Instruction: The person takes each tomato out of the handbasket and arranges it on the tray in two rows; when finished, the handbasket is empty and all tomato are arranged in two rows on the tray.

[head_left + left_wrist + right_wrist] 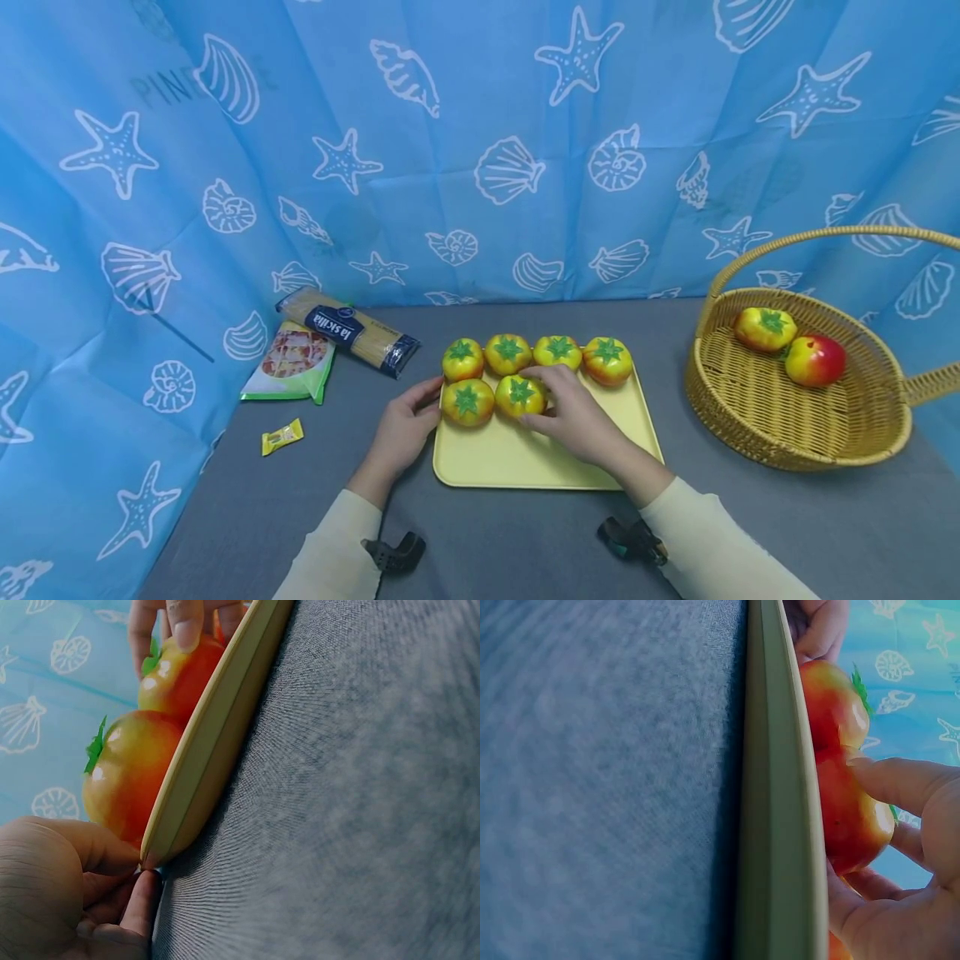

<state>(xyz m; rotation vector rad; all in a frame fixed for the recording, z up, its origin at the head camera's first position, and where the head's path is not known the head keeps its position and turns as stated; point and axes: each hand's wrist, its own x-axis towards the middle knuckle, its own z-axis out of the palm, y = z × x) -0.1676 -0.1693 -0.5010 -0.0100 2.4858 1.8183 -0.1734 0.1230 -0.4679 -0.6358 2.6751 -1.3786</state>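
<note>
Gripped fruit (513, 398): glossy, squat and roundish, yellow going red lower down, jagged green leaf cap on top, sits in the near row on the tray (525, 467)
Right hand (581, 417): fingers curled round it, thumb on the near side, so the fruit's right between them
Left hand (401, 433): pinching the tray's left rim, just beside the neighbouring fruit (467, 404)
Tray stuff: smooth pale yellow, rounded corners, flat on a grey fabric-textured desk (487, 542)
</note>
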